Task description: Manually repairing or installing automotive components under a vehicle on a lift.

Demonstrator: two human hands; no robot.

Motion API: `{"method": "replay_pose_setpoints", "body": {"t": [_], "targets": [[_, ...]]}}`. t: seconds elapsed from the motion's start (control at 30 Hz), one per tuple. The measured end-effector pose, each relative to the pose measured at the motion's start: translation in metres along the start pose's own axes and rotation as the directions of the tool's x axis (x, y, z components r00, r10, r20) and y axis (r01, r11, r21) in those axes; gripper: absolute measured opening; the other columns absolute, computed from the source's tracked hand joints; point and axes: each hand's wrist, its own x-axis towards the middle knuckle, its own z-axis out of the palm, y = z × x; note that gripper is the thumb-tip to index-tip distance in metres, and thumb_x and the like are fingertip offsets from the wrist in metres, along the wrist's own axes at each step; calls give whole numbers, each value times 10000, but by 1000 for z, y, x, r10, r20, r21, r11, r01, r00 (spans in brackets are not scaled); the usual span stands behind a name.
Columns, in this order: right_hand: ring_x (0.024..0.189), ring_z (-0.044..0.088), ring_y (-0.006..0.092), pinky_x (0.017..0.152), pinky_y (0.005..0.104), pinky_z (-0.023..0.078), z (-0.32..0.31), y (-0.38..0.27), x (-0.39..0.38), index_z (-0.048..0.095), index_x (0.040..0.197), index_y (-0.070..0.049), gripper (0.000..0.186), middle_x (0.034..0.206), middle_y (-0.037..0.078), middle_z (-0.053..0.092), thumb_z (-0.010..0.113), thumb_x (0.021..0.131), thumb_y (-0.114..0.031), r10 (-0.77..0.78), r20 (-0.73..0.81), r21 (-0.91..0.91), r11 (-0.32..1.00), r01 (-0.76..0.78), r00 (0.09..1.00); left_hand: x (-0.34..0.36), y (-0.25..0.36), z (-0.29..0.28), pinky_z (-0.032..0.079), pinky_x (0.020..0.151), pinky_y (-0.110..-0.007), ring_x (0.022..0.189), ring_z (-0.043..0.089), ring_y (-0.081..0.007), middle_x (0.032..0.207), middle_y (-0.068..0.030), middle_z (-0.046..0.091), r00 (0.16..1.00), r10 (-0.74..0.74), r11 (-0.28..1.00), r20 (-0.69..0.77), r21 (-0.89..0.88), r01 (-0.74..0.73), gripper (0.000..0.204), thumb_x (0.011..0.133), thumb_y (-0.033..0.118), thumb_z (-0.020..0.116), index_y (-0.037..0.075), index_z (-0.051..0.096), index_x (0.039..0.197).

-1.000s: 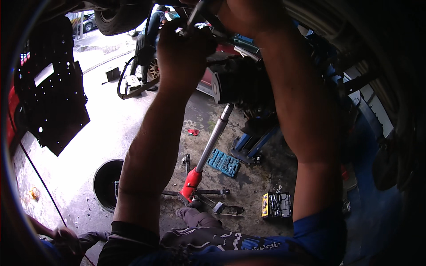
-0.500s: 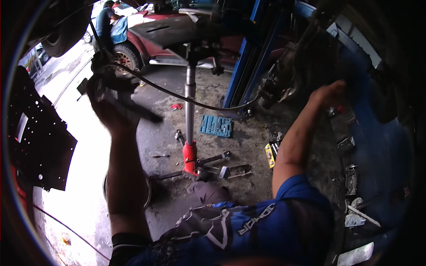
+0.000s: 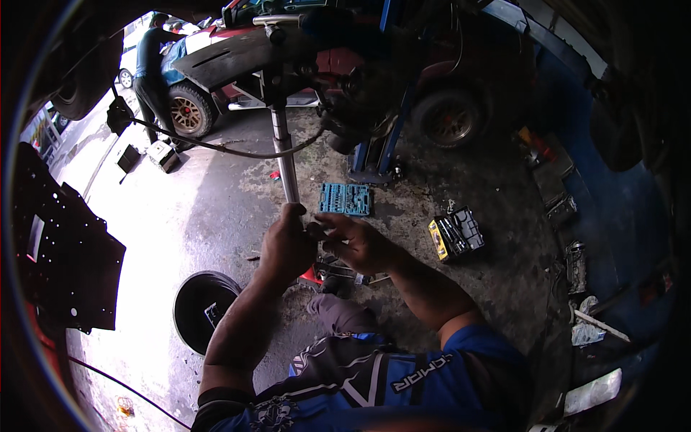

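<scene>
My left hand (image 3: 289,246) and my right hand (image 3: 362,243) are close together in front of the jack post. The left fingers are curled closed, with the thumb up. Between the hands, at the right fingertips, sits a small dark thing (image 3: 314,231), too small to name; the right fingers bend in around it. Behind them rises the silver post (image 3: 286,162) of a floor jack, carrying a dark flat plate (image 3: 227,61). A thin cable or hose (image 3: 216,150) sags across the post, running to a dark mechanical assembly (image 3: 349,122) overhead.
On the floor lie a blue socket set (image 3: 345,199) and a yellow-and-black toolbox (image 3: 457,234). A black bucket (image 3: 181,301) stands near my left forearm. A perforated black panel (image 3: 75,252) hangs at left. Behind are a blue lift post (image 3: 394,133), a red vehicle (image 3: 237,93) and another person (image 3: 150,61).
My left hand has come down from a dark part at upper left, and my right hand has moved in from the far right. Both now meet in the middle; the view has shifted.
</scene>
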Motion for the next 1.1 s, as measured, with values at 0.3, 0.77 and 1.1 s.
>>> {"method": "replay_pose_setpoints", "body": {"t": [0.3, 0.77, 1.1], "targets": [[966, 668, 163, 818, 291, 528, 27, 18, -53, 523, 1218, -22, 274, 1062, 126, 677, 567, 953, -77, 146, -250, 53, 989, -137, 957, -44, -69, 34, 498, 664, -394, 743, 591, -337, 852, -140, 554, 780, 598, 782, 184, 79, -618, 117, 829, 32, 581, 5, 538, 934], [799, 589, 97, 721, 274, 490, -26, -8, -22, 586, 989, -22, 247, 838, 31, 615, 717, 845, -173, 239, 14, 303, 924, -232, 971, -32, 9, 12, 505, 632, -416, 744, 621, -353, 835, -150, 593, 885, 425, 904, 189, -135, -406, 180, 803, 12, 608, 16, 577, 980], [705, 583, 211, 635, 370, 468, -137, -52, 76, 584, 851, -45, 202, 763, 95, 542, 647, 820, -234, -137, 138, -8, 990, 140, 981, 13, 32, -32, 525, 657, -399, 739, 620, -335, 848, -144, 591, 767, 639, 762, -59, 188, -620, 164, 713, -55, 623, -20, 589, 869]]}}
